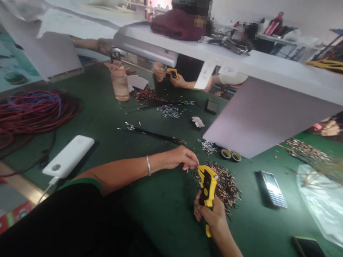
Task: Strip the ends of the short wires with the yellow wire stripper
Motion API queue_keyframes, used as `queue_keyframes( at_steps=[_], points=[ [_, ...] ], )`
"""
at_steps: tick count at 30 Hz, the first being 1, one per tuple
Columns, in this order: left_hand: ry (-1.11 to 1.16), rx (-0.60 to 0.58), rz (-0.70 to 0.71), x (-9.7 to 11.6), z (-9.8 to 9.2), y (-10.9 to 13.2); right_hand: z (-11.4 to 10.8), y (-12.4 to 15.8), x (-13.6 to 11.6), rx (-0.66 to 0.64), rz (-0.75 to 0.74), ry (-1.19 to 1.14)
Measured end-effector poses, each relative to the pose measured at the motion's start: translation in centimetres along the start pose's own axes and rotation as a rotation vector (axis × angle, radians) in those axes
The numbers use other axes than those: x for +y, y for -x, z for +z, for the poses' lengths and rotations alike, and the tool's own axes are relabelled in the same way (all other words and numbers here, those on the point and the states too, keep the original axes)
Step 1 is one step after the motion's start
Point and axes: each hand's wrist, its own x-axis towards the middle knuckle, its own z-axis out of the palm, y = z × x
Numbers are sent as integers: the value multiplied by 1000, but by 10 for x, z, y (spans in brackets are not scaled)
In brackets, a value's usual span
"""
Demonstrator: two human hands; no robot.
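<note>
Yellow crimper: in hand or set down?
In hand: the right hand wraps round the yellow crimper, and its head sits close to the left hand.

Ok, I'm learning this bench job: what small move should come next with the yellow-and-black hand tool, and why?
Probably squeeze the yellow-and-black crimping tool gently with the right hand. Its nose sits right at the fingertips of the left hand, though whatever they pinch is too small to see, and the pile of short metal-tipped wires lies just beside it.
</note>
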Motion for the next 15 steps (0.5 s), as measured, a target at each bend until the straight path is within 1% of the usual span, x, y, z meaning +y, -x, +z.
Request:
queue_keyframes(
  at_steps=[1,4,8,9,15],
  points=[
    [6,15,20,0,0,-1,-1,-1,0,-21,7,11],
    [2,6,34,1,0,-2,-3,-6,0,-60,25,27],
    [-10,16,45,2,-1,-3,0,-8,1,-42,15,-6],
    [-12,17,44,2,-1,-3,1,-8,0,-21,-1,-17],
    [-28,21,63,-1,-6,-8,8,-9,-10,-35,10,-12]
  ],
)
